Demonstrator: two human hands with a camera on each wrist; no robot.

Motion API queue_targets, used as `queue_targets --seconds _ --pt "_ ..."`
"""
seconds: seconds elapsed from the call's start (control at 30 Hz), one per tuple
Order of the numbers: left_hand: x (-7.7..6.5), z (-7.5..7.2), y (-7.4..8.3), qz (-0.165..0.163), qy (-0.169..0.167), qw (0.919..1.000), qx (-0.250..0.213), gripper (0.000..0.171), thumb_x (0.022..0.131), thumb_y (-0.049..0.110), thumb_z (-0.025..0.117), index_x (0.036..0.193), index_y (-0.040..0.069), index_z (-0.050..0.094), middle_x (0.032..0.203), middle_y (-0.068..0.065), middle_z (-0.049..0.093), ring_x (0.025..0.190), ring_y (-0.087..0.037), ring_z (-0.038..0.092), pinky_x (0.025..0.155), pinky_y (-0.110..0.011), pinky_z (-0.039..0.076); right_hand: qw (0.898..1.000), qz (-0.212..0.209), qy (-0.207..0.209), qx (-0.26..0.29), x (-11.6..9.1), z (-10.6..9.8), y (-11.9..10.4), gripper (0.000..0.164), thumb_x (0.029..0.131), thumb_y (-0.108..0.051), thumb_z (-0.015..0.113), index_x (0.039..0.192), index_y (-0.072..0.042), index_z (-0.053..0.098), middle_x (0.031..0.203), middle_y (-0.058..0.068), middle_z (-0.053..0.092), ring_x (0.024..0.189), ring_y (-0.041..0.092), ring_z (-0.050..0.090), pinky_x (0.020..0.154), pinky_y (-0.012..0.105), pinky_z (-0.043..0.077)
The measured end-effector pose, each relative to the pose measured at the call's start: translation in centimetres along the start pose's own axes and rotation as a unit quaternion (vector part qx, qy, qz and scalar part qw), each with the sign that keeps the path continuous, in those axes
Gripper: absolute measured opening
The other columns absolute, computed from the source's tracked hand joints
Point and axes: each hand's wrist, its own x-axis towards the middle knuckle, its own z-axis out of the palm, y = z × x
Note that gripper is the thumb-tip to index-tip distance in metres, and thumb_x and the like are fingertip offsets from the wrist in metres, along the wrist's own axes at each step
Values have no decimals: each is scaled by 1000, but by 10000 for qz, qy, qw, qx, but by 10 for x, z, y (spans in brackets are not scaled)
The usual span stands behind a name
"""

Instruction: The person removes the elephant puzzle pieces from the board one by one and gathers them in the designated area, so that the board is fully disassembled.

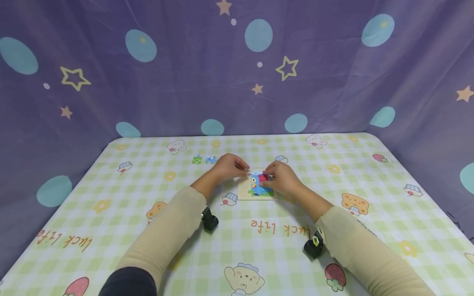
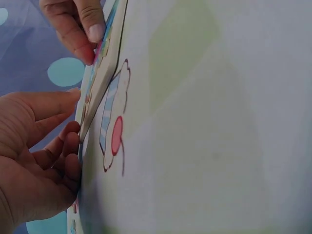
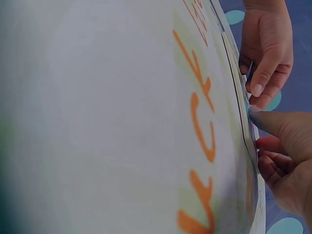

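Note:
A small wooden jigsaw board [image 1: 245, 190] lies flat on the table, with a blue animal picture [image 1: 255, 190] partly filling it. My left hand [image 1: 230, 167] is at the upper left corner of the board, its fingertips touching the edge and the curled lower fingers resting beside it in the left wrist view. From the right, my right hand [image 1: 284, 179] reaches over the picture and holds a red puzzle piece [image 1: 263, 178] between thumb and index finger. The right fingers partly hide the picture's right side.
Two loose puzzle pieces lie beyond my left hand: a green one [image 1: 197, 159] and a blue one [image 1: 210, 160]. A checked tablecloth [image 1: 207, 255] with printed cartoons covers the table. Behind it hangs a purple curtain [image 1: 207, 82].

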Motion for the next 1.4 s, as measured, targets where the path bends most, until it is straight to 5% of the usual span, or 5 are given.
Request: queue_targets --seconds 0.6,0.83,1.0,1.27,1.4 --pt "0 6 5 -296 -153 9979 555 11 79 15 82 88 11 78 78 2 70 79 -15 59 76 -29 48 9992 329 91 200 3 3 0 41 77 -22 85 105 5 73 104 11 65 98 26 59 88 40 48" --pt "-1 7 4 -482 -96 9988 54 9 79 12 82 86 11 77 82 1 70 83 -15 61 82 -30 49 9987 425 154 253 3 3 0 41 75 -22 86 105 4 73 104 11 66 93 26 61 84 38 50" --pt "-3 5 5 -317 52 9984 -455 10 77 10 83 85 10 76 83 0 70 82 -15 61 80 -29 49 9985 439 204 242 4 3 -1 40 75 -21 87 103 4 74 102 11 67 91 25 60 85 39 49" --pt "1 11 1 -104 0 9916 -1293 39 73 -2 83 110 3 71 93 -5 70 84 -16 64 78 -27 52 9975 569 287 293 4 3 -1 39 72 -21 88 100 2 74 89 7 66 78 20 56 74 35 47" --pt "0 10 0 -27 -22 9924 -1227 38 73 -1 84 110 4 74 93 -4 72 83 -15 66 75 -26 53 9968 647 274 378 3 3 0 41 72 -22 88 103 1 74 87 6 66 77 19 55 72 33 46"
